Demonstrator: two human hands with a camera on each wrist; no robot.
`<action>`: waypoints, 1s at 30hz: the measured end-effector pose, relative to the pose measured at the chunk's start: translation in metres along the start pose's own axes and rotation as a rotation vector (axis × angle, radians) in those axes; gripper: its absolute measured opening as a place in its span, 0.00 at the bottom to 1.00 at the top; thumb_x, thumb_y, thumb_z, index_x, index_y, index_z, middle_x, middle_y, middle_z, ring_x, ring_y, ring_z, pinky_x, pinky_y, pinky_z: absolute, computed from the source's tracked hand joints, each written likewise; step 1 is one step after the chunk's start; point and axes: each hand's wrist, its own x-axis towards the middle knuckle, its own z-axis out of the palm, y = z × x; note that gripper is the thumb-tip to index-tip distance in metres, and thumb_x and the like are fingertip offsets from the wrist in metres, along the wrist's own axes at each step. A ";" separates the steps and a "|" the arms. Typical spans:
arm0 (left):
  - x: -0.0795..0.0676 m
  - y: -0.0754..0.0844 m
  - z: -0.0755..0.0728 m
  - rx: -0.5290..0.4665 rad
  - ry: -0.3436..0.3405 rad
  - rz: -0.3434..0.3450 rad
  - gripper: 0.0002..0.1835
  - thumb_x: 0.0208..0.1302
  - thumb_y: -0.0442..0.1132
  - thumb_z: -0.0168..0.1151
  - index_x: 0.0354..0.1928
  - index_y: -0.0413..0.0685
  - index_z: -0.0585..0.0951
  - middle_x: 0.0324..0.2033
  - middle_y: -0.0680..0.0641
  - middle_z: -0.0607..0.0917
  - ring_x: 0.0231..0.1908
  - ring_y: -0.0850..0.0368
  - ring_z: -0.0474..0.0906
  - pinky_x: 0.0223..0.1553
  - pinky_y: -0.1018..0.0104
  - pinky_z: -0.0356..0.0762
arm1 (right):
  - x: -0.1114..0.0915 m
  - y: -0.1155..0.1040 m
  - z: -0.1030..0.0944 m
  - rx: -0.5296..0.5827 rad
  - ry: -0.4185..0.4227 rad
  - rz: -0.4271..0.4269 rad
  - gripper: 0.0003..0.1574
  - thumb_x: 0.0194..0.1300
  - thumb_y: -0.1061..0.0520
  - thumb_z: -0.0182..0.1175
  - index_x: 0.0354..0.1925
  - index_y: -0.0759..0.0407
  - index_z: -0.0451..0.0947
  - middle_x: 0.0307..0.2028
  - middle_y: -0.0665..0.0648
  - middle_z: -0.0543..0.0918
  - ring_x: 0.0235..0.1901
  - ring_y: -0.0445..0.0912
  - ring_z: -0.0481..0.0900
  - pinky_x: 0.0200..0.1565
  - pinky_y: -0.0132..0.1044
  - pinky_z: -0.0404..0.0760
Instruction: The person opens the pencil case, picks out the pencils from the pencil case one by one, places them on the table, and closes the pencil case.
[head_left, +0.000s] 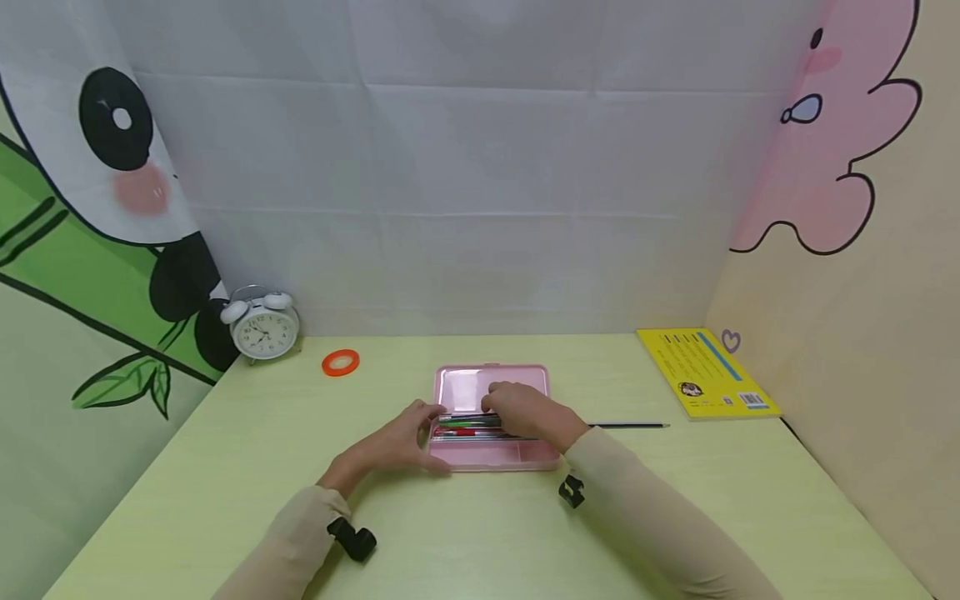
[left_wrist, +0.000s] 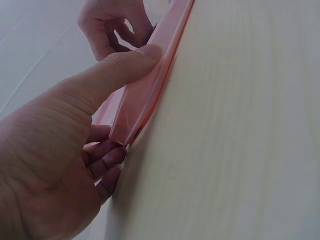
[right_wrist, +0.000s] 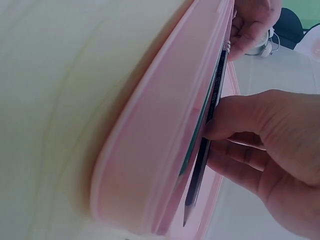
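Note:
A pink pencil case [head_left: 468, 457] lies open on the table, its lid folded back toward the wall. My left hand [head_left: 401, 437] holds the case's left end, the thumb on the front wall and the fingers at the side, as the left wrist view shows. My right hand [head_left: 528, 412] is over the case and pinches a dark pencil [right_wrist: 201, 165] between thumb and fingers. That pencil lies along the case, its sharpened tip toward the right end. Green and red pens [head_left: 457, 432] are inside, partly hidden by my right hand.
Another dark pencil [head_left: 633, 426] lies on the table right of the case. An orange tape ring [head_left: 341, 362] and a white alarm clock [head_left: 264, 333] stand at the back left. A yellow book [head_left: 705, 375] lies at the back right by the wall.

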 end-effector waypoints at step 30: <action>0.002 -0.002 0.000 -0.023 -0.010 0.013 0.52 0.44 0.54 0.82 0.68 0.38 0.68 0.53 0.45 0.70 0.52 0.52 0.68 0.58 0.50 0.68 | -0.018 0.018 -0.021 0.065 0.106 0.031 0.24 0.64 0.71 0.59 0.53 0.51 0.87 0.47 0.51 0.85 0.43 0.43 0.80 0.48 0.37 0.79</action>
